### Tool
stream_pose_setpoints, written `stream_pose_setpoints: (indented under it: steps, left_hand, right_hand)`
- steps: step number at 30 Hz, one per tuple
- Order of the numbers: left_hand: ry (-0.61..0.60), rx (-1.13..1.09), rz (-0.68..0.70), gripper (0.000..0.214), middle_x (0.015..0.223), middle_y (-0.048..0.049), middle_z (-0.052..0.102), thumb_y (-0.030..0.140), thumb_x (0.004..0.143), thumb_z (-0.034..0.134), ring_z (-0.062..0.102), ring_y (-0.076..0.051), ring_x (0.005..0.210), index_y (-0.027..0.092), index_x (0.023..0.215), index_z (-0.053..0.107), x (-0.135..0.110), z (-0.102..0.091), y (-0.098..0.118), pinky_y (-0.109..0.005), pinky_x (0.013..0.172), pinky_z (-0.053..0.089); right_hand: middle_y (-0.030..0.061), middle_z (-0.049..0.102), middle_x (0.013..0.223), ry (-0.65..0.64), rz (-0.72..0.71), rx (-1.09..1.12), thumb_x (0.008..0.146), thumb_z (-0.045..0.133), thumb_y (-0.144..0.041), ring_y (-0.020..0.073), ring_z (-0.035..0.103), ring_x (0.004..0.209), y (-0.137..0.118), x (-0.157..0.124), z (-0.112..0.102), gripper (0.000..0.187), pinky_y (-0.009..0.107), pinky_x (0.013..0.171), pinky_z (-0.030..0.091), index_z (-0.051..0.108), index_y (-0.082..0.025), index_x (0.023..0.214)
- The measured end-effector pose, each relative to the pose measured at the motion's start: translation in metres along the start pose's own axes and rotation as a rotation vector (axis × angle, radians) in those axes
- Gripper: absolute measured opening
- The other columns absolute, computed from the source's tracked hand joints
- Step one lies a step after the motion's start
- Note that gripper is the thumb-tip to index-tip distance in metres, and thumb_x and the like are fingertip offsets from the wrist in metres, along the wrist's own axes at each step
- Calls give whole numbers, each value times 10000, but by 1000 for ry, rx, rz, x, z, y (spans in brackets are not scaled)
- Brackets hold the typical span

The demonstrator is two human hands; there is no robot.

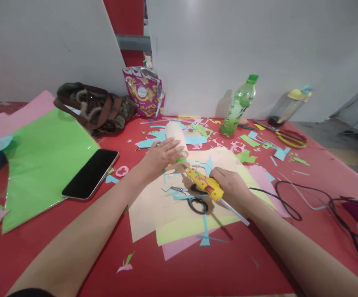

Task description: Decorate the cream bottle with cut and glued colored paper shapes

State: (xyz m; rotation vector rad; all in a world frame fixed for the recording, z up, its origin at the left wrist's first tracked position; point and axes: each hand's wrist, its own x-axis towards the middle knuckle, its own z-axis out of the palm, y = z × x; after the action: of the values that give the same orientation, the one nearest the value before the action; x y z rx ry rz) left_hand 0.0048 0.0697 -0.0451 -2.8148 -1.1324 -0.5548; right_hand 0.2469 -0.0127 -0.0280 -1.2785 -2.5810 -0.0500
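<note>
My left hand [162, 154] presses down on a rolled tube of pale peach paper [175, 132], fingers curled over its near end. A small green piece sits at that end. My right hand [233, 185] is closed around a yellow hot glue gun [204, 183], whose nozzle points at the tube's end by my left fingers. A clear glue stick pokes out of the gun's back. Black-handled scissors [193, 200] lie just under the gun on stacked peach, yellow and pink sheets [166, 214].
A black phone [90, 173] lies on a green sheet [43, 165] at left. A camouflage bag [95, 107] and snack pouch [144, 93] stand at the back, with a green bottle [239, 103], a second bottle [287, 107], red-yellow scissors [288, 138]. Black cable [321, 206] runs right. Paper scraps litter the red table [197, 272].
</note>
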Motion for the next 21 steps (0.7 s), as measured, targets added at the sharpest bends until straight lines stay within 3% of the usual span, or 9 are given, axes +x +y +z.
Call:
stream_pose_setpoints:
  steps: [9,21]
  left_hand:
    - [-10,18,10,405,1347,-41,345,276,837,352,251,-208,1248,264,1242,340,0,4,-2,-379,914,231]
    - [24,37,20,400,1341,-54,357,237,843,331,257,-207,1244,250,1242,346,-1,5,-2,-370,904,232]
  right_hand:
    - [23,482,651,3,-5,-4,700,445,-175,127,414,527,0,-1,2,24,233,495,271,422,-168,700]
    - [23,492,642,-33,12,-45,697,446,-192,130,418,527,0,-1,1,34,235,493,265,422,-170,686]
